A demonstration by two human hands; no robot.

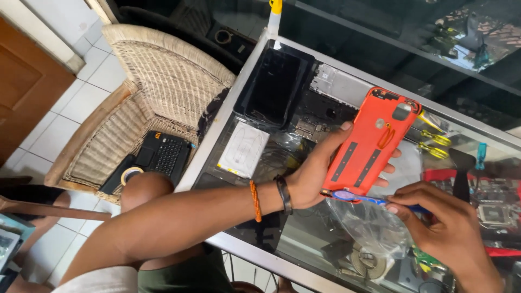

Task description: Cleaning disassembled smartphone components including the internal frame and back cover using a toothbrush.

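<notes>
My left hand (317, 172) holds a phone in an orange-red case (372, 142), back side up, over a glass counter (217, 133). Two dark strips and a ring loop show on the case. My right hand (442, 217) grips a thin blue tool (361, 197) whose tip meets the lower edge of the case. Two bands, one orange and one black, sit on my left wrist (269, 196).
On the glass lie a black phone or tablet (274, 84), a white flat battery pack (244, 147), a bare phone frame with circuit parts (334, 89), yellow tweezers (434, 142), a teal screwdriver (481, 154) and a clear plastic bag (372, 225). A wicker chair (157, 81) with a small keyboard device (163, 154) stands left.
</notes>
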